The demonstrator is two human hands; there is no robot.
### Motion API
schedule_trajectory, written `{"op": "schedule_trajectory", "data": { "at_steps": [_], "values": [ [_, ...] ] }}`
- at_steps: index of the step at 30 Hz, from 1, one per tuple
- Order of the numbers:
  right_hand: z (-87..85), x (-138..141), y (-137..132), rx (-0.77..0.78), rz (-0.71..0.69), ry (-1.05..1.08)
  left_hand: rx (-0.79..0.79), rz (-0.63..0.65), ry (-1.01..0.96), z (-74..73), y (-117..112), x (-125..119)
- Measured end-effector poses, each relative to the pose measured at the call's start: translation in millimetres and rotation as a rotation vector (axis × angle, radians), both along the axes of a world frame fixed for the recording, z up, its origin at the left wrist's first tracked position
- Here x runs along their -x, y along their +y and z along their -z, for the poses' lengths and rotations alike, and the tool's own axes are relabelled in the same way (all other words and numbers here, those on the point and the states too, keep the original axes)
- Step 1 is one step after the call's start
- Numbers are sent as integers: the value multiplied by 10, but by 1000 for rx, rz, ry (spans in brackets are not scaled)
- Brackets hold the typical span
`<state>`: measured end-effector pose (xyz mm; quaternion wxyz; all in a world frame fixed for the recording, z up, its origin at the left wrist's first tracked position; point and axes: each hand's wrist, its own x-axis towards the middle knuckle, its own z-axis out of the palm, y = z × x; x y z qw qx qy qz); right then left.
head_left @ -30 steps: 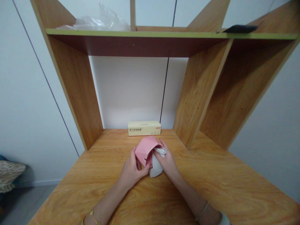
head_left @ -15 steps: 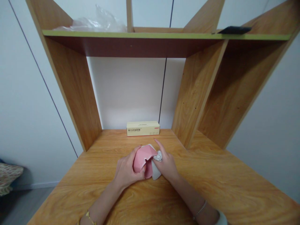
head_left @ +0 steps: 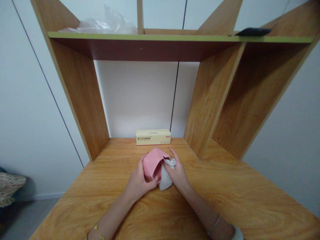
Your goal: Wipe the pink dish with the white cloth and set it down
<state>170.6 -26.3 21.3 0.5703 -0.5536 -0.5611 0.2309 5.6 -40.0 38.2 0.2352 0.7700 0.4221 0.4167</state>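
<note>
In the head view, my left hand (head_left: pixel 140 180) is wrapped round a pink faceted container (head_left: pixel 153 160), its thumb at the rim. The container is tilted, with its open mouth towards the lower right and a notch in the rim. My right hand (head_left: pixel 178 171) grips a light grey-white cloth (head_left: pixel 165 180). Part of the cloth is bunched beside the thumb and part hangs below, against the container's mouth. My right index finger points up, away from the cloth. How far the cloth reaches inside the container is hidden.
A cream cling film box (head_left: pixel 153 137) stands at the back of the wooden desk (head_left: pixel 220 200). Wooden side panels (head_left: pixel 80 96) and a shelf (head_left: pixel 140 37) frame the desk. Clear plastic (head_left: pixel 107 23) and a dark flat object (head_left: pixel 253 32) lie on the shelf.
My left hand has turned the pink container, so more of its outer side shows. The right hand and cloth have moved slightly to the right at the rim.
</note>
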Motion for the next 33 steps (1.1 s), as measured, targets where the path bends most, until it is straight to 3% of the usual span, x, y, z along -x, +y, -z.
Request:
{"op": "schedule_trajectory", "data": {
  "at_steps": [4, 7, 10, 15, 23, 28, 33],
  "values": [
    [-80, -34, -81, 51, 104, -297, -29, -66, 206, -68, -4, 56],
    [-109, -77, -119, 6, 176, -541, -65, -83, 320, -105, -15, 73],
    [-101, -95, -121, -35, 164, -629, -98, -61, 342, -108, -18, 71],
    [-56, -75, -91, 47, 85, -437, -66, -66, 329, -95, -10, 67],
    [40, -53, 19, -13, 57, 9, 57, -31, 15, -49, 26, 31],
    [48, -11, 47, 27, 5, 37, 163, -3, -222, 110, 147, -22],
    [60, -61, 94, 38, 47, -27, 470, -117, -486, 214, 287, -18]
  ]
}}
